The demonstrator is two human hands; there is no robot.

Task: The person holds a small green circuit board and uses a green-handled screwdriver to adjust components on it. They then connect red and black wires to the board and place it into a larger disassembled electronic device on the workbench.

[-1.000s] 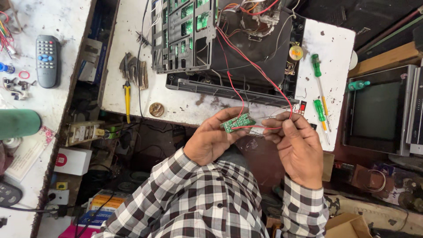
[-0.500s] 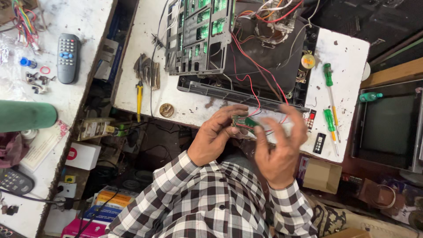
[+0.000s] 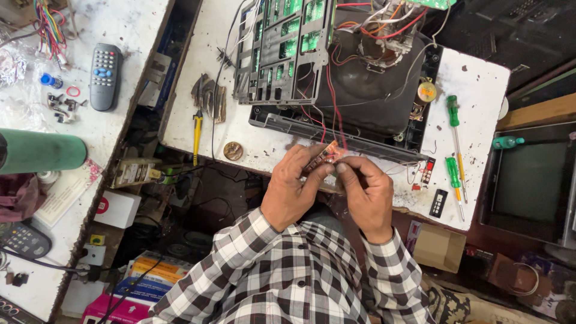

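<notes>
Red wires [image 3: 331, 114] could snap off the small circuit board [image 3: 324, 159] if pulled, since the left hand [image 3: 294, 195] and right hand [image 3: 367, 195] grip it tight above the desk [image 3: 480, 90] edge

A stained white workbench [image 3: 480, 90] carries an opened television chassis [image 3: 360, 90] at its middle. Green screwdrivers [image 3: 454, 129] lie near its right edge, a yellow-handled tool [image 3: 197, 135] and a round brass piece [image 3: 233, 150] near its front-left corner.
</notes>
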